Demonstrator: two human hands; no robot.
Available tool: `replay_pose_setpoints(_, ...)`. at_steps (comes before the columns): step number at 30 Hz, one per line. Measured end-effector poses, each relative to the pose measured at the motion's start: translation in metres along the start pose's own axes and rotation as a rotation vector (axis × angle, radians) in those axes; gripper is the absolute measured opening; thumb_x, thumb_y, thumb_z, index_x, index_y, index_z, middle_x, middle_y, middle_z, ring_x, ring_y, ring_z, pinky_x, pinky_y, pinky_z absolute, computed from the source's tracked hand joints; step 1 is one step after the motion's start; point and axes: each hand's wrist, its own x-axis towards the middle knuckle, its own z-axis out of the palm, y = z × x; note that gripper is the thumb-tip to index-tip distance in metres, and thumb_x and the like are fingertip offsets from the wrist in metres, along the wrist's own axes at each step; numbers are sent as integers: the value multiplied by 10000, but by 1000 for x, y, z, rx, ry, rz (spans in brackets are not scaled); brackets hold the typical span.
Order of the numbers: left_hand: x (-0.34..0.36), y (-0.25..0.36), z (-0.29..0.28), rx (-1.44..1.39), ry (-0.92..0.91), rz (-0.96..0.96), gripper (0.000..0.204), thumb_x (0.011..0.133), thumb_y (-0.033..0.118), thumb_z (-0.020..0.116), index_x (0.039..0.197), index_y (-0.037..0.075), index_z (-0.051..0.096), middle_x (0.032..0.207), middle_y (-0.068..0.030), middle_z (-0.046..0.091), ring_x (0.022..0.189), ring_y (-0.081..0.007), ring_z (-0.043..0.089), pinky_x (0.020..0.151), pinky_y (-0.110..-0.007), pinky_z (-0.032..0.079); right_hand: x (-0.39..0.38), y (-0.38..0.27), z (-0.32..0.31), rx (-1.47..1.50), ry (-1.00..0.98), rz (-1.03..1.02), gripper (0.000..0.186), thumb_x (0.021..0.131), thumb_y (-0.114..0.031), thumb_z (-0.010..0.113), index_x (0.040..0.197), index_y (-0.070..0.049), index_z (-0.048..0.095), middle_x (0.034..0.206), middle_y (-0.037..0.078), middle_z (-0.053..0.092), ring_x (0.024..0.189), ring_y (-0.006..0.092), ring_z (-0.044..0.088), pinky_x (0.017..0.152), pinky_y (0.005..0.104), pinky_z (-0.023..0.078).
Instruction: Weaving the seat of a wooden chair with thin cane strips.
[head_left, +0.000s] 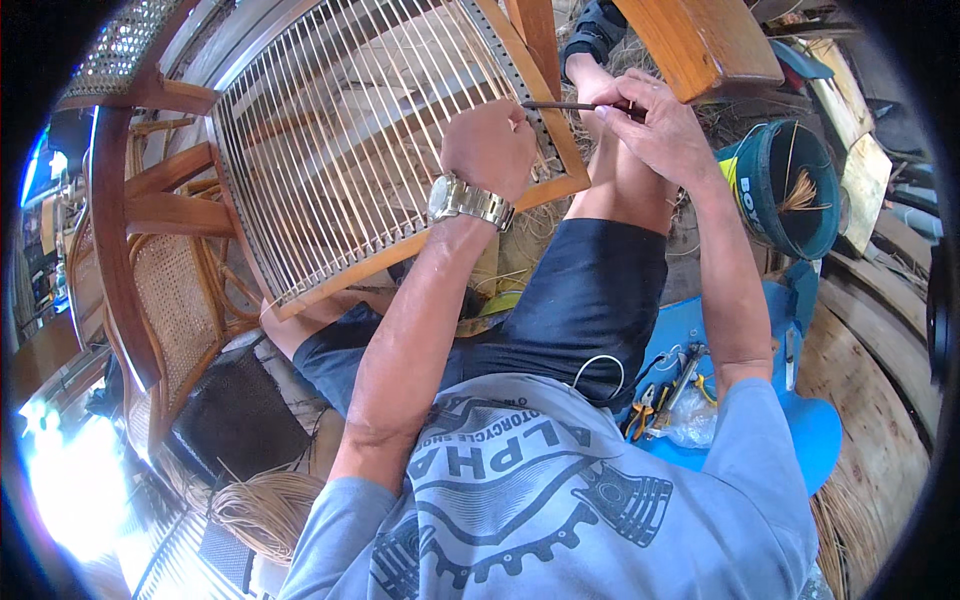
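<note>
A green bucket (770, 180) stands by wooden boards (866, 192) at right, a cane-panelled chair (178, 298) at left.

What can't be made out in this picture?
In the head view:
Left hand: most fingertips, hidden by its own back.
Thin dark rod: part of its length, covered by the right hand.
Flat brown wooden frame: upper corner, cut off by the top edge.
Crinkled clear plastic bag: contents, too small.
Silver metal wristwatch: dial, too small to read.
</note>
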Motion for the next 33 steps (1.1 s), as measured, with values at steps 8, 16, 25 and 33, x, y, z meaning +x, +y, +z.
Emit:
replay_pose_setpoints(8,-7,10,-1,167,-59,132,301,909,242,563,998,11,734,886,-184,739,821,-341,724,796,-452,555,-1,6,0,9,22,-33,142,866,-112,703,982,-30,718,929,94,690,861,222,662,814,346,537)
replay_pose_setpoints(16,9,-7,-17,-868,-518,-257,307,964,187,546,819,-50,676,769,-120,704,477,-65,470,419,-228,357,-1,6,-1,60,-36,2,158,865,-111,720,996,-24,710,959,76,687,887,192,661,842,322,537)
replay_pose_setpoints(25,16,-2,0,-708,-280,-463,226,921,155,662,782,-22,683,685,-52,666,450,-39,476,386,-199,339,3,18,1,43,-45,30,160,870,-138,709,989,-33,732,885,81,694,819,181,648,784,321,523)
replay_pose_setpoints(33,16,-15,-2,-802,-341,-475,159,906,132,676,806,9,686,690,-31,662,457,-32,490,383,-189,342,6,14,13,96,-55,94,193,885,-150,694,976,16,730,813,94,729,737,161,670,713,306,531)
